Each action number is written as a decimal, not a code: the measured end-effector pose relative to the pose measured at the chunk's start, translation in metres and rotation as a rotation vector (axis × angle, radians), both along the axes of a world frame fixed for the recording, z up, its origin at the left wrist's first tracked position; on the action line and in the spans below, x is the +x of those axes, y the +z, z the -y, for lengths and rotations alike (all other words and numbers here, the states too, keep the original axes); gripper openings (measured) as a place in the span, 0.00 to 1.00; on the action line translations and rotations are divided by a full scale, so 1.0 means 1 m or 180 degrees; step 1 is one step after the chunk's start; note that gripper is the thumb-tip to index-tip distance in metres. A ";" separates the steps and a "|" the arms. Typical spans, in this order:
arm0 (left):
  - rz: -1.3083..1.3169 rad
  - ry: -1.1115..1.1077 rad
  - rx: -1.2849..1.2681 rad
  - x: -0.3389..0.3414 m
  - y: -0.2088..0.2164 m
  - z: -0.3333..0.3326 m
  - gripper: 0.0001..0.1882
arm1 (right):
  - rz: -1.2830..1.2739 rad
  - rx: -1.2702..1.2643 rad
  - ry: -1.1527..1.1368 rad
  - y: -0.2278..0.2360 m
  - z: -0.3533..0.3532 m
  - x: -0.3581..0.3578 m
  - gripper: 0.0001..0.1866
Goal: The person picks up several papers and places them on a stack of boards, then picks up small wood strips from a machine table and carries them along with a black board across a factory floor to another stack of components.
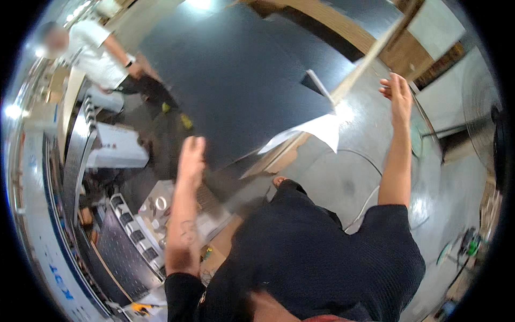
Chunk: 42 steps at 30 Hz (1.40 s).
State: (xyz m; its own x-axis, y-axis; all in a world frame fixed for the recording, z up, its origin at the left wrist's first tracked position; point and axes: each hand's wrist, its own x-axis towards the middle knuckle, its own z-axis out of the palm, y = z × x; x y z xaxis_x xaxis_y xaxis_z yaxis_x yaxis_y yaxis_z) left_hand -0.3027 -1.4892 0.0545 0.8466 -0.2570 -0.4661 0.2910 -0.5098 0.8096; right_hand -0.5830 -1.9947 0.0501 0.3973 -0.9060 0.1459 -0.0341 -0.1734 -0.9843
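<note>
Both of my arms reach forward, apart from each other. My left hand (pixel 192 158), slightly blurred, is raised near the close left edge of a large dark panel (pixel 230 80), its fingers loosely stretched and nothing visible in them. On the far right, my right hand (pixel 398 96) hangs over the floor with fingers apart, holding nothing. A white sheet (pixel 316 133) droops over the panel's near right corner. Above that corner a narrow white strip (pixel 321 88) stands out. Whether either hand touches anything else cannot be made out.
A co-worker in a white shirt (pixel 99 51) stands at the far left beside the panel. Left of me are a machine with rollers (pixel 134 233) and a white box-shaped unit (pixel 118 146). A cable (pixel 370 161) curves across the grey floor; a large fan (pixel 480 107) stands right.
</note>
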 end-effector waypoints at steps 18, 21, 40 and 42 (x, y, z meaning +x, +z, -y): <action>0.0000 -0.0965 -0.0837 -0.027 0.004 -0.003 0.55 | -0.1618 -0.2192 0.2552 0.129 -0.123 0.304 0.18; -0.0262 -0.0849 -0.1269 0.021 -0.039 -0.066 0.51 | -0.2004 -0.2887 0.2956 0.133 -0.204 0.374 0.20; 0.1226 0.2410 0.0153 0.348 -0.011 -0.484 0.36 | -0.2018 -0.3720 0.5277 0.074 -0.486 0.812 0.29; 0.1453 0.2713 0.0220 0.357 -0.017 -0.520 0.36 | -0.1955 -0.3794 0.5471 0.078 -0.530 0.869 0.29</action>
